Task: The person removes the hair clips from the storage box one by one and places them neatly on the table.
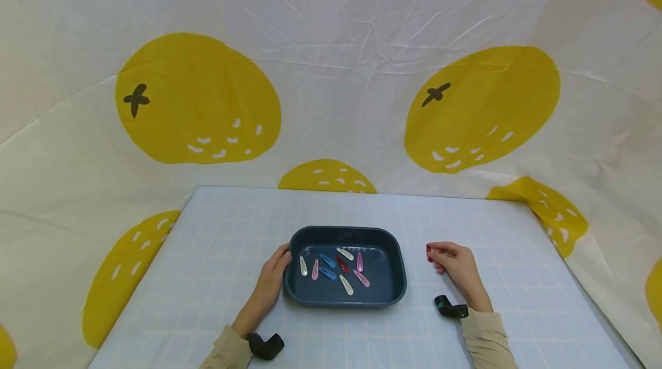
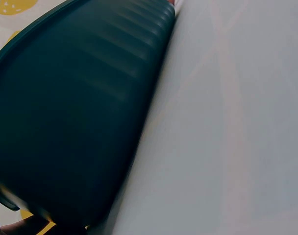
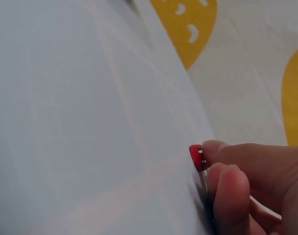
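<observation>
My left hand (image 1: 269,280) grips the left end of a dark blue tray (image 1: 346,304), its fingers at the rim. In the left wrist view the tray's outer wall (image 2: 75,122) fills the left half. Inside the tray lie several snap hair clips: three white (image 1: 346,285), three pink (image 1: 360,261), two blue (image 1: 327,273) and one red hair clip (image 1: 342,264). To the right of the tray, my right hand (image 1: 457,265) pinches another red hair clip (image 3: 196,157) between thumb and fingertips, close over the table. The fingers cover most of that clip.
The tray stands on a table (image 1: 222,225) with a pale checked cover. A white cloth (image 1: 341,104) with yellow fruit prints hangs behind it and around the sides. Dark cameras are worn on the left wrist (image 1: 266,346) and right wrist (image 1: 450,307).
</observation>
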A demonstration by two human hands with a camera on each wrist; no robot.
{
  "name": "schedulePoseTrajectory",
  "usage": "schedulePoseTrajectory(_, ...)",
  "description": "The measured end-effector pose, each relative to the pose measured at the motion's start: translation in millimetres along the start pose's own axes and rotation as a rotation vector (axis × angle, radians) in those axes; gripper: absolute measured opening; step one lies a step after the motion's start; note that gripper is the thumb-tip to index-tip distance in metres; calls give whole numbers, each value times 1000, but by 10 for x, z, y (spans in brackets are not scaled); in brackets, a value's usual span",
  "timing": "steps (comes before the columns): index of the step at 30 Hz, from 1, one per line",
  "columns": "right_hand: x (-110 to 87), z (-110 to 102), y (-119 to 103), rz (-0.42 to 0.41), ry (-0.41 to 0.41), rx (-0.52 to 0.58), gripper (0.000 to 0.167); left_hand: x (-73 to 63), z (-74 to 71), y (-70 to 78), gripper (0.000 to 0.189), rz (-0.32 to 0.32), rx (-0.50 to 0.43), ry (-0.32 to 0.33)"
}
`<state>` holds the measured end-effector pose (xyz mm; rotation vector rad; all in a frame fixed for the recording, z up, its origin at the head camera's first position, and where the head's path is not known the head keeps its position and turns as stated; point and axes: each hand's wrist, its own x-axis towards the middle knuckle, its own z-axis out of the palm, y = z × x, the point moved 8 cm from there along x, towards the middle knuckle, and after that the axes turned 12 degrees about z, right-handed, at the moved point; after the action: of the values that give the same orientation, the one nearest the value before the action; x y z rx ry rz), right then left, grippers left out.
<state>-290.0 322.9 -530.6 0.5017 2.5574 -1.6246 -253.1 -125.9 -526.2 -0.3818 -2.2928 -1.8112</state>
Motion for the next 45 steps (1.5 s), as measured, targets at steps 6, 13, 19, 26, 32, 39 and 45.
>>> schedulePoseTrajectory(6, 10, 2, 13, 1, 3, 26, 29, 3, -13, 33, 42, 15, 8, 6)
schedulePoseTrajectory(13, 20, 2, 23, -12, -1, 49, 26, -2, -9, 22, 43, 12, 18, 9)
schedulePoseTrajectory(19, 20, -4, 11, -13, -1, 45, 27, 10, -7, 12, 43, 14, 20, 10)
schedulePoseTrajectory(26, 9, 0, -2, -5, -2, 23, 29, 18, -11, 14, 43, 3, 21, 4)
schedulePoseTrajectory(32, 2, 14, -8, -1, -5, 9, 31, 16, -8, 0, 43, 3, 28, 6)
schedulePoseTrajectory(39, 20, 14, 4, 3, 4, 30, 29, 17, -13, -18, 43, -16, 15, 2)
schedulePoseTrajectory(45, 35, 3, 32, -29, 19, 49, 27, 9, -12, -5, 42, -12, 16, 4)
